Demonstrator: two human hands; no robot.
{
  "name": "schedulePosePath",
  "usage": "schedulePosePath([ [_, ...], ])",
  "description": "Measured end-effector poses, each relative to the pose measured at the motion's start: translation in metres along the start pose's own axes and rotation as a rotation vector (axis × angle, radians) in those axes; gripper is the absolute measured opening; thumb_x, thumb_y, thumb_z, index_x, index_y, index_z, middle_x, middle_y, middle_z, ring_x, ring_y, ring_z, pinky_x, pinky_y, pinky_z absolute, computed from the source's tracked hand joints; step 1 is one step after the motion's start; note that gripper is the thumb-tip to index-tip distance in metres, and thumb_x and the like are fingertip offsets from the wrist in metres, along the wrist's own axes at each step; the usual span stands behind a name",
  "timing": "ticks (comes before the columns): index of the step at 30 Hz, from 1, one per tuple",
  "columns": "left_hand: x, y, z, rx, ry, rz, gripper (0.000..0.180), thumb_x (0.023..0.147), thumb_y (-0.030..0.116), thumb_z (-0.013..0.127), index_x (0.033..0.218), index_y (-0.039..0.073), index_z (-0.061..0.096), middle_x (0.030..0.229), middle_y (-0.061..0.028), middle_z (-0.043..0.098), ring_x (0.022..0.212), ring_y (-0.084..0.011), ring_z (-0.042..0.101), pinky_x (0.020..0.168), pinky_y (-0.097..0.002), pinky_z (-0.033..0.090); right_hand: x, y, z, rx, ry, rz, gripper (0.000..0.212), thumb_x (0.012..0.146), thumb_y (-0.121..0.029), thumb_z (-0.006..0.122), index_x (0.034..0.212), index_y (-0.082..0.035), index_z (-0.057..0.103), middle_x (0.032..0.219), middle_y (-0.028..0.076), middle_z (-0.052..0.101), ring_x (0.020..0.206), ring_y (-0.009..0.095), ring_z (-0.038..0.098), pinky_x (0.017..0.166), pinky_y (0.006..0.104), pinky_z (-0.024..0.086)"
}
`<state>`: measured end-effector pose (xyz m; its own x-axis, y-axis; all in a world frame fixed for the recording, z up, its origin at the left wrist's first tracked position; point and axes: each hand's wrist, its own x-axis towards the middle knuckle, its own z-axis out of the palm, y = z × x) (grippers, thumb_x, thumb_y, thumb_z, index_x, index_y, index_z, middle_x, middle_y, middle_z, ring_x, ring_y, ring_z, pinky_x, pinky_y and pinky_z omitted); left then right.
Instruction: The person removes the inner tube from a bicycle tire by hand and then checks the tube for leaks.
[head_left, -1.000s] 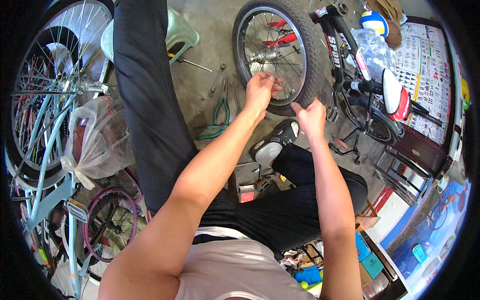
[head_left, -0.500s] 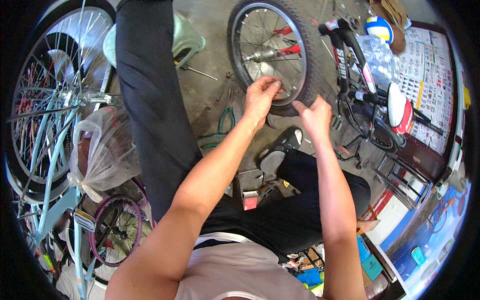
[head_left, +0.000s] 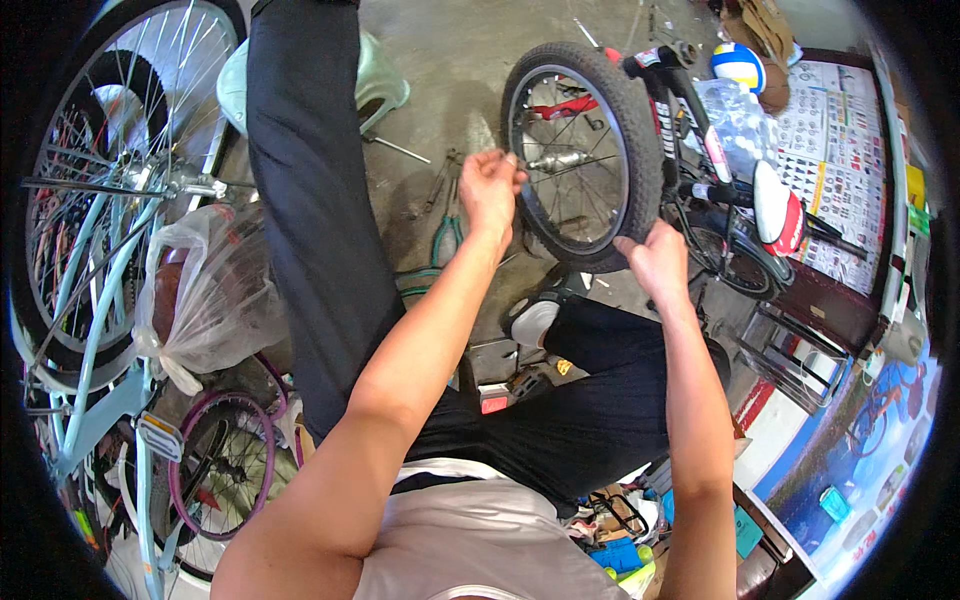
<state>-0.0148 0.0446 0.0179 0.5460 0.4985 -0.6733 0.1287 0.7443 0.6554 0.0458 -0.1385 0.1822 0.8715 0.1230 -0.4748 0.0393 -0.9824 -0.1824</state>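
Observation:
A small bicycle wheel with a knobby black tyre stands tilted in front of me. My right hand is closed on the lower right of its tyre, thumb toward the rim. At the near side of the wheel, my left hand is pinched by the end of the axle at the silver hub. Whatever lies between those fingertips is too small to make out. Behind the spokes shows a red part. Green-handled pliers rest on the floor below my left hand.
A black bicycle frame with a white and red saddle is at the right. Left of my leg stand a light-blue bicycle and a knotted plastic bag. A pale green stool and a screwdriver are farther off.
The wheel has shifted right and nearer, and turned to show more tread. My left hand moved from the lower rim to the axle end; my right hand moved slightly right and nearer with the tyre.

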Motion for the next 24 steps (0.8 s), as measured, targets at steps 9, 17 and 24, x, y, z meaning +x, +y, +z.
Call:
schedulePosePath([
  [9,-0.057,-0.05,0.043,-0.035,-0.289,-0.277,0.024,0.098,0.007,0.067,0.118,0.0,0.058,0.101,-0.0103,0.071,0.082,-0.017,0.07,0.068,-0.0292,0.058,-0.016,0.023,0.02,-0.006,0.066,-0.01,0.038,0.077,-0.022,0.082,0.1,0.005,0.068,0.097,0.03,0.072,0.1,0.046,0.07,0.086,0.0498,0.054],
  [17,-0.059,-0.068,0.049,-0.117,-0.403,-0.297,0.026,0.099,0.003,0.064,0.125,0.002,0.058,0.109,-0.0118,0.073,0.089,-0.0183,0.071,0.071,-0.0299,0.06,-0.012,0.042,0.028,0.033,0.084,-0.017,0.038,0.075,-0.024,0.084,0.089,0.006,0.065,0.088,0.029,0.071,0.093,0.046,0.07,0.082,0.0504,0.054],
  [24,-0.056,-0.069,0.052,-0.186,-0.429,-0.311,0.024,0.099,0.0,0.061,0.123,0.004,0.06,0.105,-0.0097,0.073,0.086,-0.0164,0.07,0.069,-0.0288,0.058,-0.007,0.053,0.031,0.022,0.081,0.009,0.039,0.075,-0.025,0.085,0.087,0.006,0.064,0.086,0.029,0.071,0.09,0.045,0.072,0.081,0.0496,0.054],
])
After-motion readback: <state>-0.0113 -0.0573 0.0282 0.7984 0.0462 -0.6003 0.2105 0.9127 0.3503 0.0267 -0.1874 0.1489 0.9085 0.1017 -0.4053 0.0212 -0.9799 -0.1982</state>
